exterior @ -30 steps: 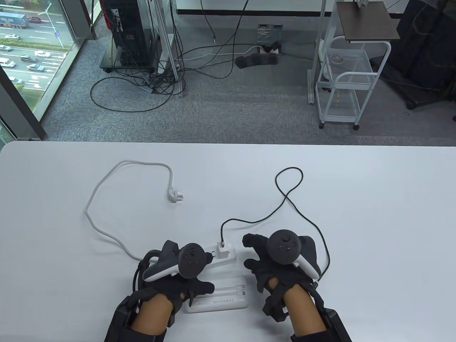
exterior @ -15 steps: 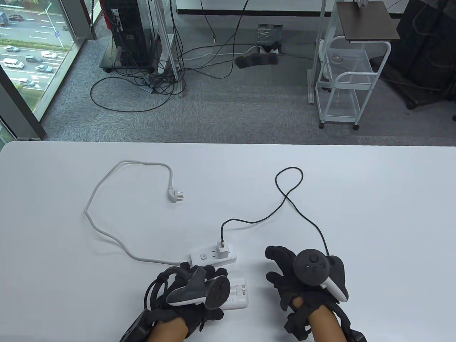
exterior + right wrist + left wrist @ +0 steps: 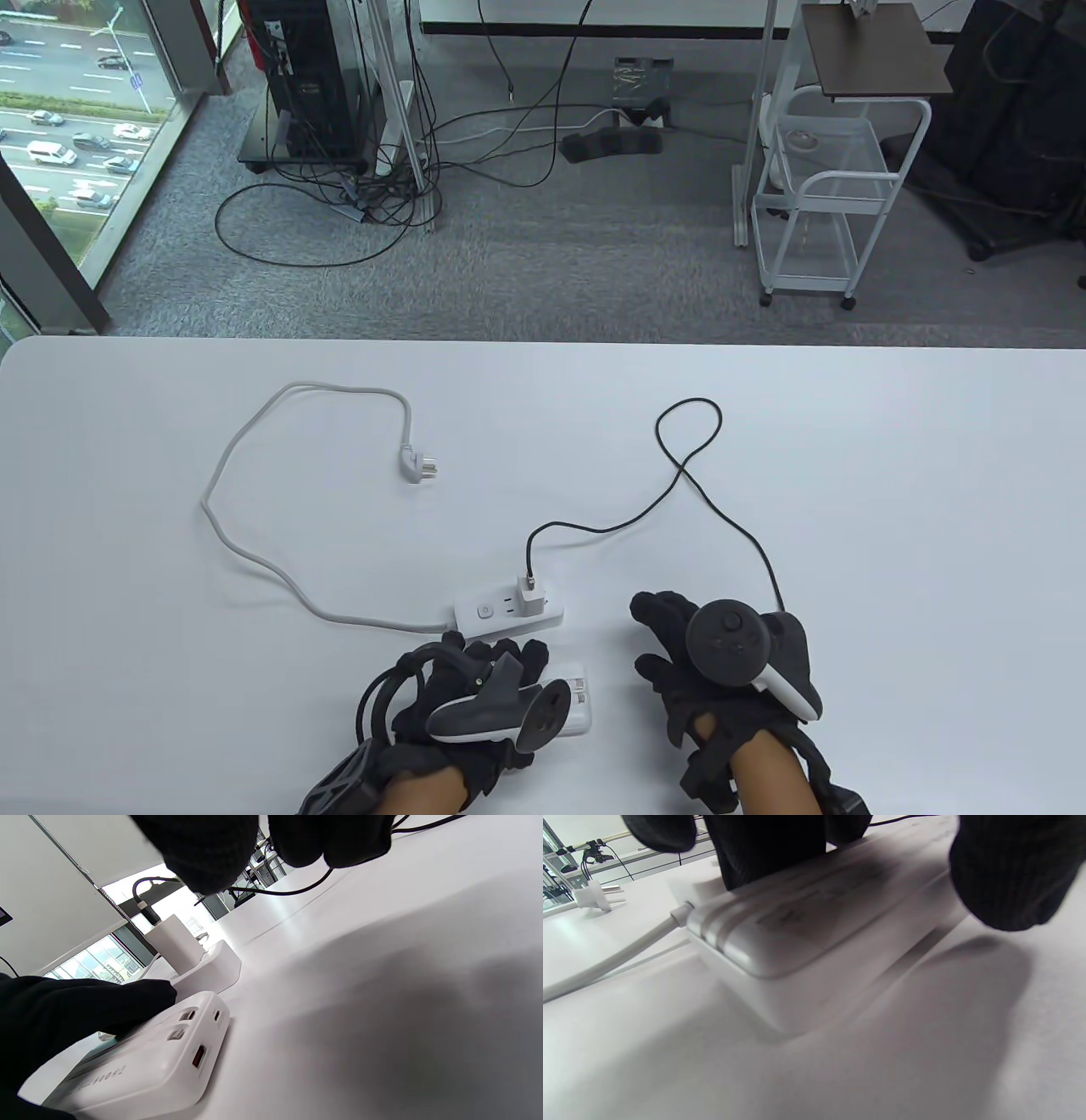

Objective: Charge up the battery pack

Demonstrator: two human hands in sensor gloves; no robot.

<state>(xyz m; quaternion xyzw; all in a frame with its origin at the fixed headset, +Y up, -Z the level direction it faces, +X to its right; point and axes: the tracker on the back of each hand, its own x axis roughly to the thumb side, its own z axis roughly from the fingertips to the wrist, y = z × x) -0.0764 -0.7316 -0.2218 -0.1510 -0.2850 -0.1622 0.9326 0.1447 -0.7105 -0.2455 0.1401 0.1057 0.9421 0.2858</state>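
While the left hand [image 3: 475,696] rests its fingers on the white rectangular battery pack [image 3: 144,1065] lying just beside the white power strip [image 3: 507,609], the right hand [image 3: 721,662] hovers nearby, fingers loosely curled, holding nothing.

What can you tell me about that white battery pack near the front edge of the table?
The battery pack is a flat, rounded white slab, apparently glossy plastic, lying flat on the table just in front of the power strip. Its end face, turned toward the right hand, shows several ports, one with an orange insert, and nothing is plugged into them. Faint grey print runs along one side. The left hand rests on top, fingers over its upper face.
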